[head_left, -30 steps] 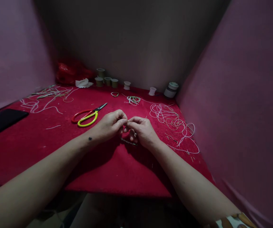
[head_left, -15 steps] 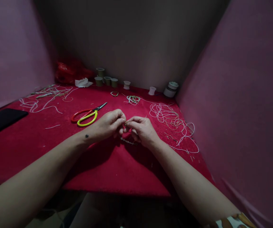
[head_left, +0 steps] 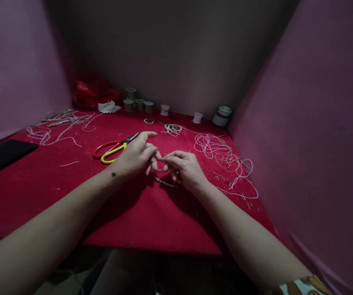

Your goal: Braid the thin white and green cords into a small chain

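Over the red cloth, my right hand pinches a thin yellowish cord between thumb and forefinger. Close on its left, my left hand has its index finger stretched out, while its thumb and other fingers are bent near the cord; whether they grip it is too small to tell. A pale braided strand hangs or lies just below the fingers. Scissors with one red and one yellow handle are beside my left hand, their blade tips close to its knuckles.
Tangled cords lie at the right and far left. Several thread spools, a lidded jar, white tissue and a red bag line the back. A black flat object rests at left.
My left index finger has lifted and straightened away from the pinch, and the left hand has moved slightly left, over the scissors' blades. My right hand keeps its pinch.
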{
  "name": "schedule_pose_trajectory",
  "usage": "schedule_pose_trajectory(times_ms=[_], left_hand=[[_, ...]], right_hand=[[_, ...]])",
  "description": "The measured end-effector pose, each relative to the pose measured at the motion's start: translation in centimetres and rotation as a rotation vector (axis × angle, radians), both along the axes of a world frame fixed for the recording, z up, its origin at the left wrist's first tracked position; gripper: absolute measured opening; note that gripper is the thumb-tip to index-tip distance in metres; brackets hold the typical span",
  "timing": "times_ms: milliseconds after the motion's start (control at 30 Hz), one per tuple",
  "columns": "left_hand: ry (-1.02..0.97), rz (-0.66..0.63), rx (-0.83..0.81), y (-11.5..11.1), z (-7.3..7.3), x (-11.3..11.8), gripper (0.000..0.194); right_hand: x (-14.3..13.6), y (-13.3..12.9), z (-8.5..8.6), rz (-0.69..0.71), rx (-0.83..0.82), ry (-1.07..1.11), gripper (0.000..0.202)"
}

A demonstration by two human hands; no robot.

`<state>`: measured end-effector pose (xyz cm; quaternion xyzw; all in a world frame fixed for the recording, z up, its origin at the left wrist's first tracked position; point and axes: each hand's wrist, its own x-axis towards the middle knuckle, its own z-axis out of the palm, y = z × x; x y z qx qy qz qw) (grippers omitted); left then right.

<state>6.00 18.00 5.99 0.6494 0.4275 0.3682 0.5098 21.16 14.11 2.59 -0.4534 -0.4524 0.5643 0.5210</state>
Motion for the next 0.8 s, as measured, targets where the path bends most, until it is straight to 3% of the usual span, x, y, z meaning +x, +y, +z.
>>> schedule_pose_trajectory(times_ms=[67,200,367,467,533,633,700,800], left_hand=[[0.069,-0.008,-0.010,-0.2,0.3,0.0,0.043],[0.131,-0.037,-0.019,-0.4,0.4,-0.2,0.037],[-0.070,-0.113,-0.103,0.1,-0.2,-0.5,0.048],[-0.143,-0.050,-0.151,0.5,-0.4,-0.6,0.049],[-0.096,0.095,-0.097,0.6,-0.3,-0.6,0.042],[0.006,0.283,0.129,0.3,0.2,-0.8,0.020],[0.078,0.284,0.228,-0.1,0.6,-1.0,0.007],[0.142,0.250,0.263,-0.6,0.8,-1.4,0.024]], right_hand=[[0.0,0.0,0.0,0.000,-0.003,0.001,0.019],[0.0,-0.1,0.0,0.009,-0.001,0.006,0.022],[0.2,0.0,-0.2,0.006,0.000,0.031,0.016],[0.3,0.1,-0.4,-0.024,0.008,0.046,0.014],[0.4,0.3,-0.6,-0.057,0.011,0.063,0.014],[0.3,0.5,-0.8,-0.098,0.012,0.085,0.014],[0.3,0.6,-0.8,-0.115,0.012,0.088,0.013],[0.3,0.7,-0.7,-0.142,0.021,0.100,0.014]])
